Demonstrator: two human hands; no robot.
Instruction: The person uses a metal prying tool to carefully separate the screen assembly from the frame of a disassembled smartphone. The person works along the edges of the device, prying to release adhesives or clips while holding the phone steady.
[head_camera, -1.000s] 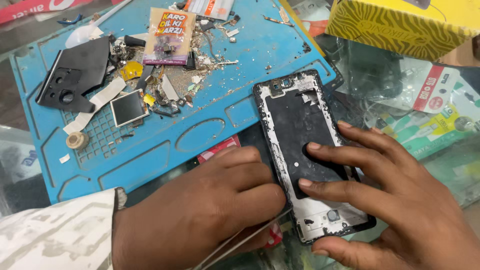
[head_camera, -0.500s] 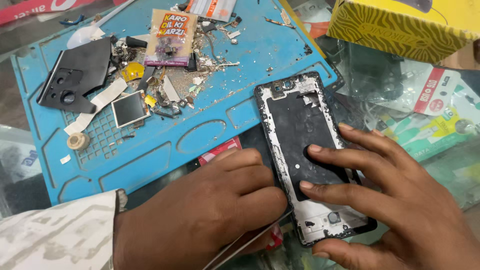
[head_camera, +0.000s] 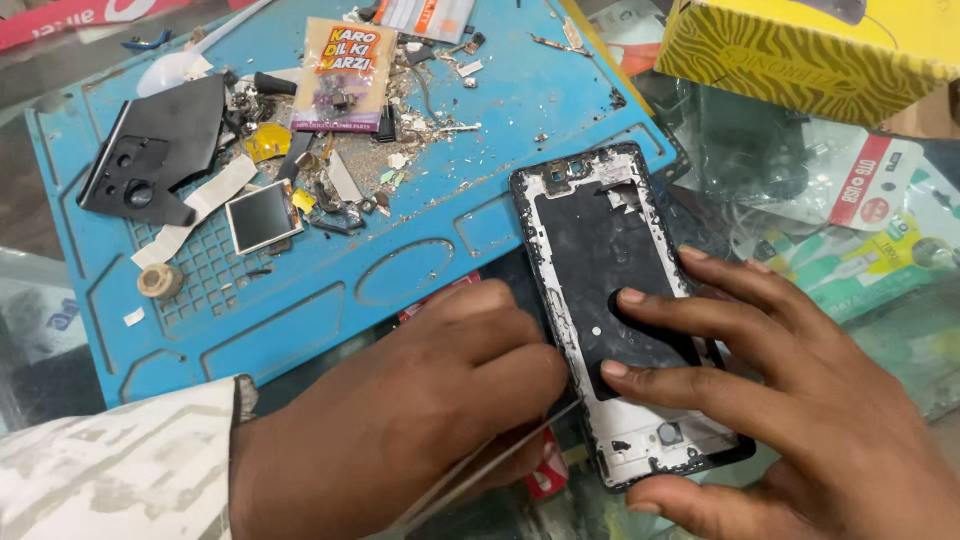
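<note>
Pinning a phone frame (head_camera: 610, 290) flat, right hand (head_camera: 800, 400) spreads wide with two fingertips (head_camera: 628, 296) on its dark inner face. Left hand (head_camera: 420, 410) is curled around thin tweezers (head_camera: 480, 470), tips reaching the frame's near left edge. Frame lies between both hands, half on a blue mat (head_camera: 300, 300). Beyond left hand: black cover (head_camera: 160, 150), small chip (head_camera: 262, 216), scattered scraps. Yellow box (head_camera: 800, 50) far beyond right hand.
</note>
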